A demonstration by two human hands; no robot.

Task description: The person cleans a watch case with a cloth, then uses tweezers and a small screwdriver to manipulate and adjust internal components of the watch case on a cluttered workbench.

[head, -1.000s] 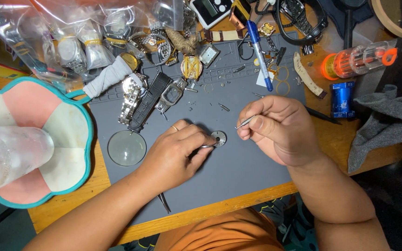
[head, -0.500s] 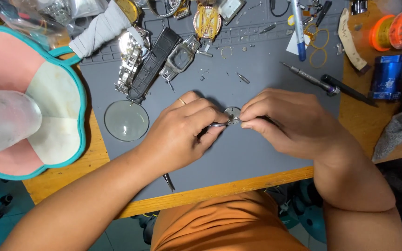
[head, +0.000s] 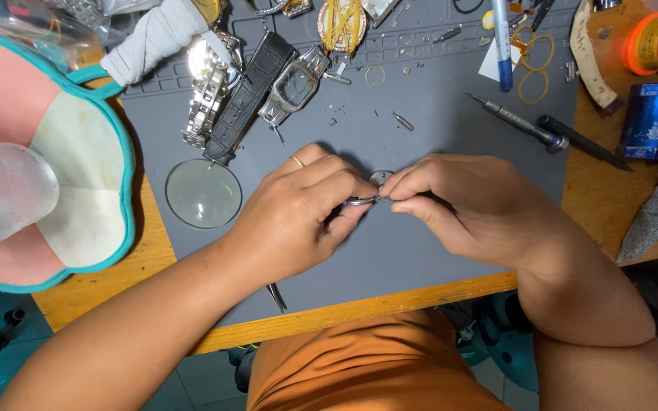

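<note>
- Two hands at work over one grey mat (head: pixel 420 251) on a wooden bench.
- Left hand (head: pixel 298 217): fingers curled shut, thumb and forefinger pinching one slim metal tool (head: pixel 358 202), one ring on a finger.
- Right hand (head: pixel 466 205): fingertips pinched shut against the far side of one small round metal watch part (head: pixel 380 180), mostly hidden between the two hands.
- Watch part held just above the mat's middle, tool tip touching it.
- One round clear glass lens (head: pixel 203 193) lying flat on the mat, left of the left hand, apart from it.
- Two watches at the mat's upper left: one with a steel bracelet (head: pixel 206 99), one square-cased on a black strap (head: pixel 292 82).
- One screwdriver (head: pixel 515 122) and one black-handled tool (head: pixel 584 142) at upper right, side by side.
- One blue pen (head: pixel 503 42) at the top edge.
- One pink-and-cream pad with teal rim (head: pixel 62 167) at far left.
</note>
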